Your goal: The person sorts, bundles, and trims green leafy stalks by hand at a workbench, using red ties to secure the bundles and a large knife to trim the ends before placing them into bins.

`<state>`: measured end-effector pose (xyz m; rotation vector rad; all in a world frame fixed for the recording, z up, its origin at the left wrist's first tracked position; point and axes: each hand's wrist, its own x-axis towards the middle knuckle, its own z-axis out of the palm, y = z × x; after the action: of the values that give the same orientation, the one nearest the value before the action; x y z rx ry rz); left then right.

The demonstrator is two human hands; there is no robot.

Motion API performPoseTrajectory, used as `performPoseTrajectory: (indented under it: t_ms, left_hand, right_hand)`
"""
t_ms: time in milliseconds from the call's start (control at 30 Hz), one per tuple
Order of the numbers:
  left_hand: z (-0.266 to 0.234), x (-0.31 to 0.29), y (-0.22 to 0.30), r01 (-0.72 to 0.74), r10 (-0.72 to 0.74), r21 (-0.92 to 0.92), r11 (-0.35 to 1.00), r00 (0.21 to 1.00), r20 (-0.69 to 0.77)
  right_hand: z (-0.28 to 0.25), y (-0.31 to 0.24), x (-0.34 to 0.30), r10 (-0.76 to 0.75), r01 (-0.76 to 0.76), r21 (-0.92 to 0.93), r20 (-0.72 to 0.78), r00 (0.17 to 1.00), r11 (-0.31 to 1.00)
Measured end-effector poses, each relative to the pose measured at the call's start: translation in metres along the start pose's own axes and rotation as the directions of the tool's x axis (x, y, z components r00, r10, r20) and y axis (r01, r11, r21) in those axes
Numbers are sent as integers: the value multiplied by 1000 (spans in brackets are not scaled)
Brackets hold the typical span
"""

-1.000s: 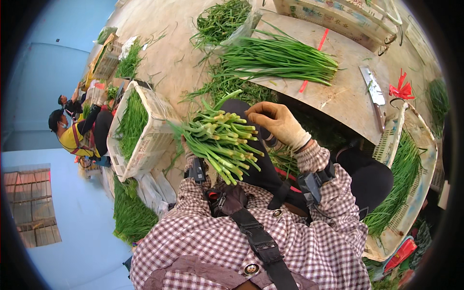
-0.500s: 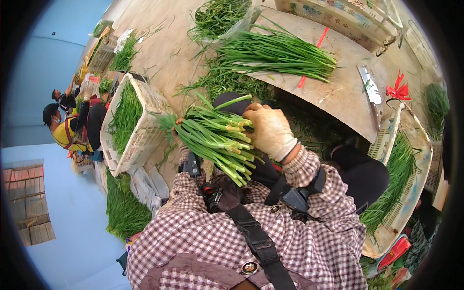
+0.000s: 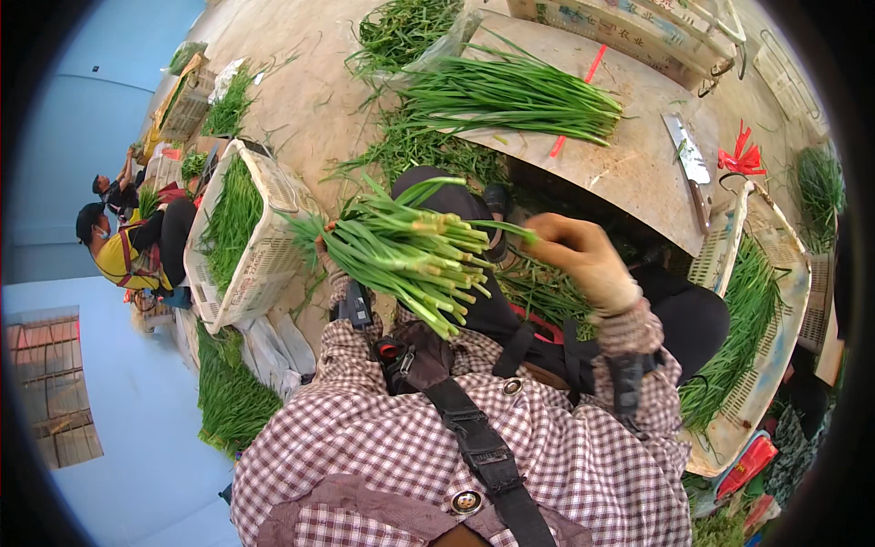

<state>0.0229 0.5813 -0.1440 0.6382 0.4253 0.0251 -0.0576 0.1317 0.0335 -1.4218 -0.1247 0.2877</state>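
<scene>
Since half a second ago, the person's right hand has swung away from the cut ends of the bunch to the right, drawing out a single slim green stalk that now bridges the gap. From where I stand, its thumb and fingers look pinched together on that stalk, though the hand is slightly blurred. The large bunch of long green leaves with pale, uneven stem ends is held up above the lap, ends pointing right. The left hand is mostly hidden by it; what shows seems clamped around the leafy part. Beyond the knees, a loose sheaf of long dark-green leaves lies on a flat, soil-smudged tan board, across a narrow bright-red strip that is not tied around it. A broad-bladed knife with a brown handle rests near the board's right edge. The work appears partway along: one sheaf is laid out but unbound, the bunch in hand is still being picked through, and plenty of leaves remain in the cream plastic crate on the right and the white slatted plastic crate on the left.
</scene>
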Motion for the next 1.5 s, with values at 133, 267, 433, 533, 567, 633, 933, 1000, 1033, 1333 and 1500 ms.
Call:
performPoseTrajectory:
  t_ms: [133,267,433,533,567,633,933,1000,1033,1333,1500]
  left_hand:
    - [2,-7,7,-19,19,1,1000,1000,-16]
    - [6,-3,2,-9,8,-5,1000,1000,-20]
    - [1,-4,2,2,-2,1,1000,998,-57]
    - [0,-6,3,-6,6,2,1000,997,-75]
    - [-1,-7,4,-8,8,0,1000,996,-84]
    - [-1,-8,5,-17,16,-6,1000,995,-95]
    - [-2,-5,-7,-19,9,-67,998,990,-138]
    - [-3,-5,-10,-21,10,-78,997,990,-144]
    - [-4,-5,-11,-23,11,-85,996,990,-144]
    - [1,-4,-12,-58,41,-142,988,992,-119]
    - [27,-16,-14,-94,129,-194,976,975,179]
  right_hand:
    - [-60,-22,-69,186,-191,-18,-143,972,982]
    - [-107,13,-129,341,-408,-166,-323,883,898]
    - [-79,56,-109,36,-319,-947,-318,948,39]
    - [-37,23,-51,-262,-19,-915,-135,956,402]
    - [-19,7,-33,-297,82,-834,-101,950,545]
    - [14,-14,-7,-454,314,-760,29,890,568]
    - [64,-4,40,-456,333,-620,-45,889,710]
    - [62,-3,37,-431,358,-569,8,902,740]
    - [61,-4,36,-420,370,-542,35,907,754]
    - [60,-19,18,-503,495,-734,240,830,466]
    - [67,-2,3,-525,483,-754,217,823,445]
